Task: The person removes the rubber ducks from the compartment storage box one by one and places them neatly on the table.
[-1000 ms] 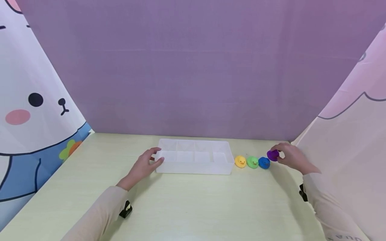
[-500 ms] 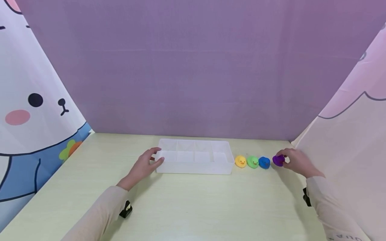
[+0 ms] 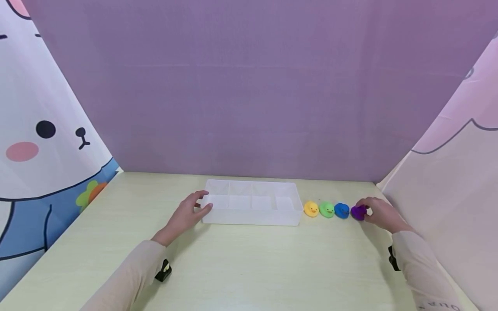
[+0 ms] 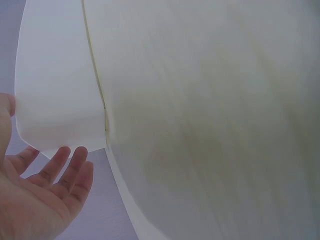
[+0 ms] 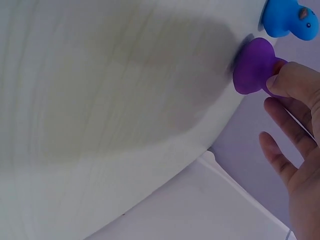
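Note:
At the right end of a row of rubber ducks, my right hand [image 3: 383, 214] pinches a purple rubber duck [image 3: 358, 212] between thumb and fingers. In the right wrist view the purple duck's rounded body [image 5: 254, 67] is close to the tabletop, its head partly hidden by the fingers. Left of it sits a blue duck [image 3: 342, 210], then a green duck [image 3: 327, 210] and a yellow duck [image 3: 311, 209]. My left hand [image 3: 184, 218] rests at the left end of a white divided box [image 3: 250, 217], fingers spread and loosely bent, touching its end.
The box's visible compartments hold nothing. A pale wooden table [image 3: 253, 263] runs beneath everything. Behind it hangs a purple cloth [image 3: 249, 95]. Cartoon-printed cloths stand at the left [image 3: 46, 172] and right [image 3: 455, 190] sides.
My right hand has carried the purple duck from above the blue duck's right side, first rightward, then down beside the blue duck. The left hand and the box stay put.

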`<state>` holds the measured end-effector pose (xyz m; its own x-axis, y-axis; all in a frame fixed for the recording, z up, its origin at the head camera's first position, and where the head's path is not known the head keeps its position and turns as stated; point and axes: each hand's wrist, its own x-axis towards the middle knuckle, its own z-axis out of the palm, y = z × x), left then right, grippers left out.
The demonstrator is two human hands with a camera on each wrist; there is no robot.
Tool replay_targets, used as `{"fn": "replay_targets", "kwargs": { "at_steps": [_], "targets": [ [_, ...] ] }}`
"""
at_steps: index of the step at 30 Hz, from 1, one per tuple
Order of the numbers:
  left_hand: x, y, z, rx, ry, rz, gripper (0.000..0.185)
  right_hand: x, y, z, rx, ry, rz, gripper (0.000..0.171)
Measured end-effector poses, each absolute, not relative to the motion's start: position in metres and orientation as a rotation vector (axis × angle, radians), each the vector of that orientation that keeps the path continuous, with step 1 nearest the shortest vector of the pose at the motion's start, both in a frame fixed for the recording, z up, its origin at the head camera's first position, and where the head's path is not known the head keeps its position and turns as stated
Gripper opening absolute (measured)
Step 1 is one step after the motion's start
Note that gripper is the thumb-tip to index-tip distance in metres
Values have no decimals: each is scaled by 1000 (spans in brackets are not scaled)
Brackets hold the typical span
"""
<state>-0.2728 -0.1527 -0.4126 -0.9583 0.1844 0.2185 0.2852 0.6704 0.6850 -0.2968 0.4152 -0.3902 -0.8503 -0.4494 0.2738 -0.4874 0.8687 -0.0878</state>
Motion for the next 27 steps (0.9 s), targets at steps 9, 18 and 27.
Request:
{"fn": "replay_targets", "kwargs": {
  "at_steps": [9, 18, 27],
  "targets": [
    [-274, -153, -413, -388, -2740, -1158, 51, -300, 416, -395, 682, -2809, 250, 30],
    [-273, -152, -413, -372, -2746, -1147, 52, -302, 416, -396, 706, -2798, 271, 29],
    [-273, -151, -412, -363, -2752, -1157, 53, -305, 415, -396, 712, -2784, 271, 31]
  ]
}}
